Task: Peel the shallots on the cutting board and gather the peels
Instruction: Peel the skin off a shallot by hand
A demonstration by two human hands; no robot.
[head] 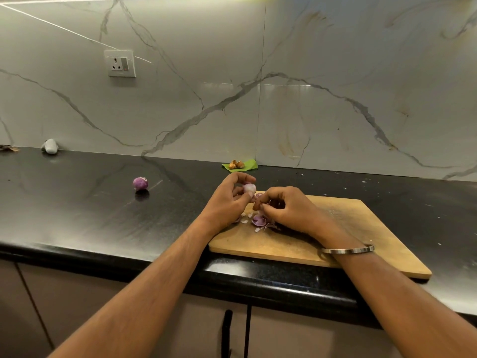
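Shallot (249, 188): in my left grip (229, 200). Right grip (281, 206): pinching peel above cutting board (361, 228); peels (259, 220) beneath.

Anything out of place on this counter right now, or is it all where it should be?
One round purple shallot sits alone on the black countertop, well left of the wooden cutting board. Small white flecks are scattered on the counter behind the board.

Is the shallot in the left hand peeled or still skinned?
Mostly peeled: the shallot in the left hand shows pale whitish flesh, with purple peels on the cutting board. Its far side is hidden.
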